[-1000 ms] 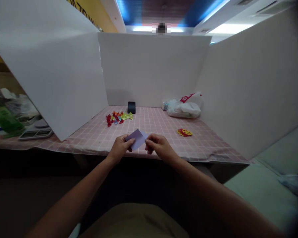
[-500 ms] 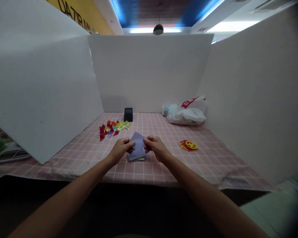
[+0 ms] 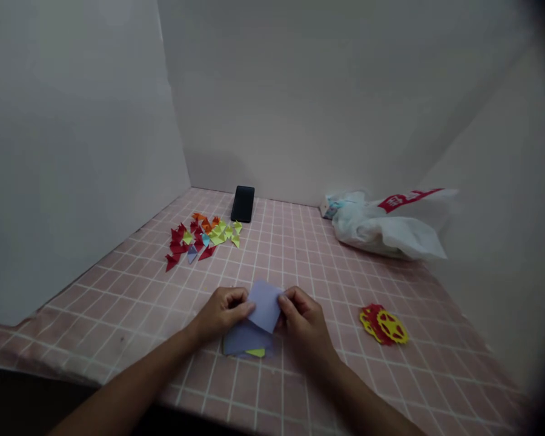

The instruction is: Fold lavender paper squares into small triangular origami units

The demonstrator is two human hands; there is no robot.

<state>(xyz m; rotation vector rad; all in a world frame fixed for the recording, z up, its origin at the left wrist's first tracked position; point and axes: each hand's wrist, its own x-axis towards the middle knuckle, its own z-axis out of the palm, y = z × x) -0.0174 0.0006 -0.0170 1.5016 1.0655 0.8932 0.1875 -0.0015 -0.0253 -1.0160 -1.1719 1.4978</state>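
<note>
A small sheet of purple paper (image 3: 264,306) is held up between both hands, tilted above the table. My left hand (image 3: 229,312) pinches its left edge between thumb and fingers. At its right corner, my right hand (image 3: 300,312) has thumb and fingertips closed on the same sheet. Beneath it, more purple paper (image 3: 243,340) lies on the checkered cloth, with a piece of yellow-green paper (image 3: 255,352) showing at its front edge.
Several folded paper pieces (image 3: 200,239) in red, orange, yellow and blue lie at the left. Behind them a black phone (image 3: 243,204) leans upright. White plastic bag (image 3: 386,233) at back right; red and yellow cut-outs (image 3: 386,326) at right. White panels surround the table (image 3: 295,242).
The view has tilted down and turned, so the table fills more of it. The held sheet now shows apart from the purple paper under it. Both hands still hold the sheet.
</note>
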